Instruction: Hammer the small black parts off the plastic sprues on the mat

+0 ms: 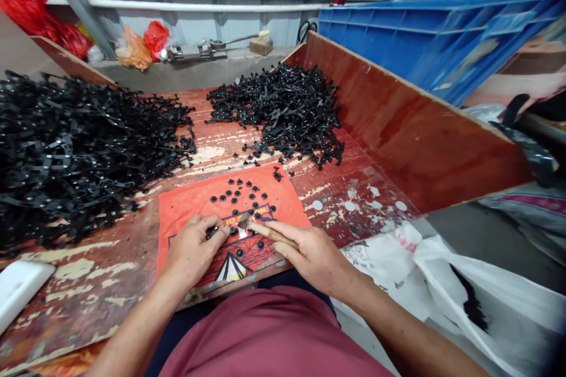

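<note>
My left hand (197, 241) is closed, thumb and fingers pinching a small black plastic part (212, 232). In my right hand (315, 254) is a wooden-handled tool (275, 234) with a short flat metal tip (243, 221), pointing left toward my left fingertips. The tip looks like a blade, but its exact shape is too small to tell. Both hands are over an orange printed cloth (186, 205), which lies on the worn red table (132, 274). Several small round black pieces (237, 193) are scattered across the cloth, and a small black cluster (277, 174) lies near its upper right corner.
A big heap of black plastic parts (84, 153) covers the table's left side; another heap (287, 106) lies at the back. A reddish board (398, 129) walls the right side, beside a blue crate (398, 35). A white object (24, 288) sits at left, white sacks (398, 271) at right.
</note>
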{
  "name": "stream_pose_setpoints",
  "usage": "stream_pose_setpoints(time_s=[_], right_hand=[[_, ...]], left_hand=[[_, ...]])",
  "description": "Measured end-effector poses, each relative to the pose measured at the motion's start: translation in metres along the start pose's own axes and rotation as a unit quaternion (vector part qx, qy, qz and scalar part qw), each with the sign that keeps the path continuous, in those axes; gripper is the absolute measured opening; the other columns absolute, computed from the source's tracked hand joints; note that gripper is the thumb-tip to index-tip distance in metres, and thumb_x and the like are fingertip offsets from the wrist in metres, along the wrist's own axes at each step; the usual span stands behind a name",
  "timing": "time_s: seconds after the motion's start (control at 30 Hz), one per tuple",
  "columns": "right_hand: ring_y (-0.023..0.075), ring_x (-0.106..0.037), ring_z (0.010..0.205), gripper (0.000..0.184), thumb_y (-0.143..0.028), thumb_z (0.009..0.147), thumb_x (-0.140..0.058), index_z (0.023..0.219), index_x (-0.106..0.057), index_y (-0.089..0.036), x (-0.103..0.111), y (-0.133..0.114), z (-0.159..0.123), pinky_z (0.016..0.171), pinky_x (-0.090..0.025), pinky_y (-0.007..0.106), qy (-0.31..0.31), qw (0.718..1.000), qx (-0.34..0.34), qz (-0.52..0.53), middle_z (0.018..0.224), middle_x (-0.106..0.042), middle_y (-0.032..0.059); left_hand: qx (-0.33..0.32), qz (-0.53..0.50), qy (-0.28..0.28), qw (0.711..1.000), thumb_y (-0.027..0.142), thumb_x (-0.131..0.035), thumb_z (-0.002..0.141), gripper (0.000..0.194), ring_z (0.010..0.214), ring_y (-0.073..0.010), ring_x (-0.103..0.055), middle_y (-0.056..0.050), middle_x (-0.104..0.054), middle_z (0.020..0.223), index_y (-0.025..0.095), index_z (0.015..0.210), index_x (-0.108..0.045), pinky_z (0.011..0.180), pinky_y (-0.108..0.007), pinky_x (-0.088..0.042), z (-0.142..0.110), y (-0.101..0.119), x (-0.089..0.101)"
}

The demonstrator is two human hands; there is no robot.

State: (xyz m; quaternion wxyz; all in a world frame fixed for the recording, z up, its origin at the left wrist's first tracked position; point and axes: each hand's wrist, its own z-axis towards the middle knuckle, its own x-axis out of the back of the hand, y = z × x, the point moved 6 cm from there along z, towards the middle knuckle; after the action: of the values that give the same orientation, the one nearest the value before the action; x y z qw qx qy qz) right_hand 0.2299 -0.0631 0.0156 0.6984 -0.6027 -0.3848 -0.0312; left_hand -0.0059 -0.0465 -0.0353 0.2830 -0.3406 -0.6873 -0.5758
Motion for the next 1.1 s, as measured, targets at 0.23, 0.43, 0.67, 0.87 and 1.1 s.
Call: stream_pose_setpoints(time_s=[0.23, 0.43, 0.67, 0.87, 1.1], right_hand=[[0.0199, -0.073, 0.094, 0.051, -0.021, 0.100, -0.051, 0.149, -0.046, -0.035, -0.013, -0.006, 0.001, 0.086, -0.057, 0.031, 0.008, 0.995, 0.028, -0.091, 0.117, -0.075, 0.0013], [0.0196, -0.072, 0.103, 0.049, -0.023, 0.102, -0.049, 0.148, -0.046, -0.038, -0.007, -0.009, 0.005, 0.091, -0.057, 0.032, -0.019, 0.997, 0.030, -0.074, 0.132, -0.067, -0.0007], [0.0192, -0.069, 0.105, 0.043, -0.029, 0.106, -0.041, 0.149, -0.047, -0.034, 0.008, -0.018, 0.002, 0.094, -0.053, 0.032, 0.054, 0.991, 0.057, -0.104, 0.127, -0.070, 0.0020], [0.0203, -0.071, 0.084, 0.047, -0.025, 0.104, -0.045, 0.151, -0.043, -0.031, -0.007, -0.011, 0.002, 0.077, -0.055, 0.030, 0.018, 0.977, 0.050, -0.207, 0.099, -0.075, 0.0035], [0.0201, -0.073, 0.092, 0.049, -0.024, 0.102, -0.048, 0.150, -0.043, -0.034, -0.007, -0.014, 0.006, 0.078, -0.056, 0.028, 0.009, 0.982, 0.053, -0.180, 0.112, -0.075, 0.0022]], left_hand=[[-0.011, 0.001, -0.002, 1.000, 0.050, -0.046, 0.090, 0.035, 0.081, -0.0231, -0.060, -0.003, -0.064, 0.082, 0.025, 0.082, -0.069, 0.077, -0.032, -0.042, -0.003, 0.008, 0.004], [-0.018, 0.006, -0.022, 1.000, 0.046, -0.046, 0.088, 0.031, 0.079, -0.0230, -0.059, -0.003, -0.062, 0.081, 0.023, 0.080, -0.066, 0.076, -0.033, -0.042, -0.001, 0.005, 0.004], [-0.010, 0.006, -0.017, 1.000, 0.045, -0.047, 0.087, 0.030, 0.078, -0.0230, -0.059, -0.004, -0.064, 0.083, 0.023, 0.081, -0.066, 0.075, -0.033, -0.041, 0.000, 0.002, 0.000], [-0.024, 0.008, -0.025, 0.999, 0.045, -0.045, 0.090, 0.031, 0.080, -0.0230, -0.059, -0.004, -0.063, 0.083, 0.022, 0.083, -0.066, 0.076, -0.033, -0.041, 0.001, 0.002, -0.001], [-0.024, 0.016, -0.039, 0.999, 0.043, -0.043, 0.091, 0.033, 0.083, -0.0235, -0.058, -0.004, -0.060, 0.084, 0.022, 0.085, -0.067, 0.076, -0.034, -0.040, -0.001, 0.005, 0.001]])
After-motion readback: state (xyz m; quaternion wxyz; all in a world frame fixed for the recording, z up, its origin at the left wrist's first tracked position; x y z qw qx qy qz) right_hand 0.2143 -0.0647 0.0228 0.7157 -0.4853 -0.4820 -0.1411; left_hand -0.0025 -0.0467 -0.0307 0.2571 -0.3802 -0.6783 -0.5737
